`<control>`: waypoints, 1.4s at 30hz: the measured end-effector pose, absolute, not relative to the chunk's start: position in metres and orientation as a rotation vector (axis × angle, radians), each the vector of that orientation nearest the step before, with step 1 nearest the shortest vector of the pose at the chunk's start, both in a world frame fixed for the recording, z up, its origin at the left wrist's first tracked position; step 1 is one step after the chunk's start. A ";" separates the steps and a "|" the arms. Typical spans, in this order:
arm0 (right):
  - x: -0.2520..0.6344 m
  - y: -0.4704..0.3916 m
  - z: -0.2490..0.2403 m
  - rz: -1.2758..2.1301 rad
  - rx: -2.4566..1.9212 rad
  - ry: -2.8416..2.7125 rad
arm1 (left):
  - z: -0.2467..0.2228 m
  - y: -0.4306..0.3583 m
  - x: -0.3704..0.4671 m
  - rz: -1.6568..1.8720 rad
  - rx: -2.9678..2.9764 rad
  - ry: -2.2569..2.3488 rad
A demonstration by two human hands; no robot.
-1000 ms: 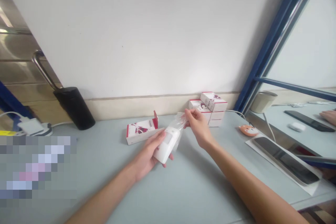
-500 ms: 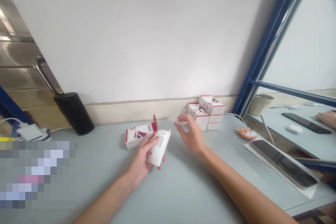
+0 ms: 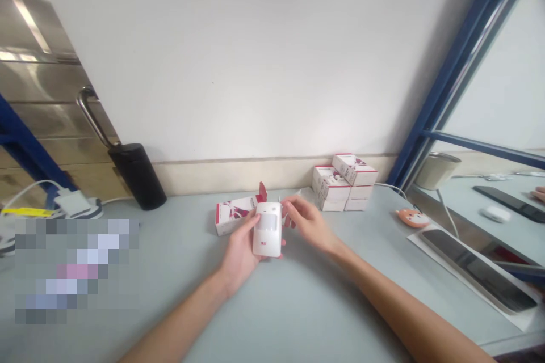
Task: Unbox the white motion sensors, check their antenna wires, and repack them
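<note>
At centre, left hand [image 3: 243, 250] clasps the bare device [image 3: 267, 241]; right hand [image 3: 309, 224] has unclear hold. One box [image 3: 232, 216] is opened; stacked boxes [image 3: 332, 176] at right seem unopened.

A grey-blue table [image 3: 323, 306] stands against a white panel [image 3: 238, 57], a beige strip [image 3: 238, 174] running below it. At right, a blue frame [image 3: 451, 68] slants before a second table [image 3: 523, 238]; at left, a glossy brown wall [image 3: 38, 82] reflects light. Soft shadow darkens the panel's right side.
</note>
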State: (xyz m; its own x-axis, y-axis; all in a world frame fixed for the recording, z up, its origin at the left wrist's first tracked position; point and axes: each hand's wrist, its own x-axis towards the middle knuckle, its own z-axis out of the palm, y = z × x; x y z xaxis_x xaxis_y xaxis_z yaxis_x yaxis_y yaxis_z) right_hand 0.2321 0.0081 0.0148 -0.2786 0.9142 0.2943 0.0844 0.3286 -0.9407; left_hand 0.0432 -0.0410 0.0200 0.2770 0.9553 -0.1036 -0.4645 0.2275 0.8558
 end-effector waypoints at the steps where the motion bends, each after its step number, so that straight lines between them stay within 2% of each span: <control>1: 0.230 0.008 0.013 1.124 -0.924 -1.585 | 0.020 -0.041 0.043 1.098 0.828 0.733; 14: 0.234 0.007 0.017 1.291 -0.934 -1.382 | 0.013 -0.034 0.038 1.085 0.687 0.599; 26: 0.233 0.012 -0.005 1.403 -1.031 -1.281 | 0.007 -0.034 0.034 0.952 0.824 0.550; 42: 0.231 0.007 -0.010 1.204 -1.171 -1.352 | 0.016 -0.036 0.037 0.882 0.922 0.712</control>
State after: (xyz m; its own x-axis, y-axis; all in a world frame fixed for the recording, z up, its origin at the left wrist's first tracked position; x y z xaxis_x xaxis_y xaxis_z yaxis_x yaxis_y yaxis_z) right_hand 0.2307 0.0073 -0.0097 -0.0941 0.9942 0.0518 0.0633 0.0579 -0.9963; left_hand 0.0365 -0.0358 0.0159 0.4643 0.8737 -0.1451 -0.3263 0.3210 0.8891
